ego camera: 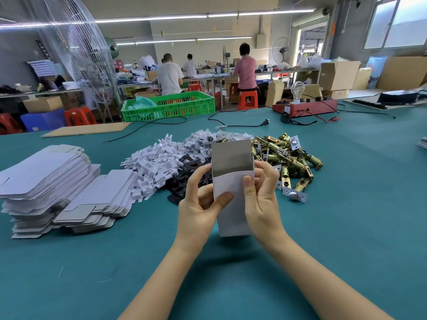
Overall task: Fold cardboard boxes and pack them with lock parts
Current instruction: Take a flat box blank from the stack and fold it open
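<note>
A small white cardboard box (231, 209) stands upright above the green table (346, 192), its top open and one flap raised. My left hand (198, 204) grips its left side, thumb across the front. My right hand (261, 197) holds its right side, thumb on the front, fingers curled behind the edge. Behind the box lie a pile of brass latch bolts (288, 158), black metal plates (189, 174), small clear bags of parts (208, 142) and white cardboard inserts (152, 165).
Stacks of flat white box blanks (53, 188) sit at the left. A green crate (168, 105), a red test box with a bulb (305, 105), black cables (231, 122) and a cardboard sheet (85, 129) lie farther back. Several people work at distant benches.
</note>
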{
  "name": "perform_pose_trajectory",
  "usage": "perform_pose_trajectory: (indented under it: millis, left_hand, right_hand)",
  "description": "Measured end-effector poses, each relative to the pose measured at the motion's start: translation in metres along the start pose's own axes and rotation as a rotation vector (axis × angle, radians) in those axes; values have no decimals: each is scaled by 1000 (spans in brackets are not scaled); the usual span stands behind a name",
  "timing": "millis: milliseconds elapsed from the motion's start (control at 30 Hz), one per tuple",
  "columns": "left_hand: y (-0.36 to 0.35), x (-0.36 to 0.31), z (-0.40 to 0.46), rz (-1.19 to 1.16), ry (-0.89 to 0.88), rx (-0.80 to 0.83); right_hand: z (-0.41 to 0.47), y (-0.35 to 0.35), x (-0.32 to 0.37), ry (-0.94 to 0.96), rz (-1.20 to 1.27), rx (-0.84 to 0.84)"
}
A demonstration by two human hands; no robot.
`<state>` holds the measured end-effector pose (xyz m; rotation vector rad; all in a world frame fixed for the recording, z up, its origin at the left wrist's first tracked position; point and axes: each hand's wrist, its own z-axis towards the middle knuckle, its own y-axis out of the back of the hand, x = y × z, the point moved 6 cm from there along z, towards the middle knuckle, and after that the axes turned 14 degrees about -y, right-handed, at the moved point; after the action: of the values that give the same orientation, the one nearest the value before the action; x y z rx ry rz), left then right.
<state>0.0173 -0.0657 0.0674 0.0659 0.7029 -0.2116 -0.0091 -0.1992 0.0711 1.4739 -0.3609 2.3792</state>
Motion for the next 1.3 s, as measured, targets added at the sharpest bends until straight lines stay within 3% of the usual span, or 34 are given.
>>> perform_pose_trajectory:
  millis: [300, 600, 933, 1300]
  left_hand:
    - [-1, -3, 0, 60, -89, 75]
    - [4, 4, 3, 151, -15, 81]
    - [1, 6, 3, 126, 49, 79]
    - [-7, 3, 3, 64, 70, 91]
  right_hand:
    - [-1, 3, -1, -6, -18, -7]
    - [-3, 0, -1, -24, -22, 12]
    - [-1, 3, 9, 39, -15, 33]
    - [9, 12, 14, -35, 34, 2]
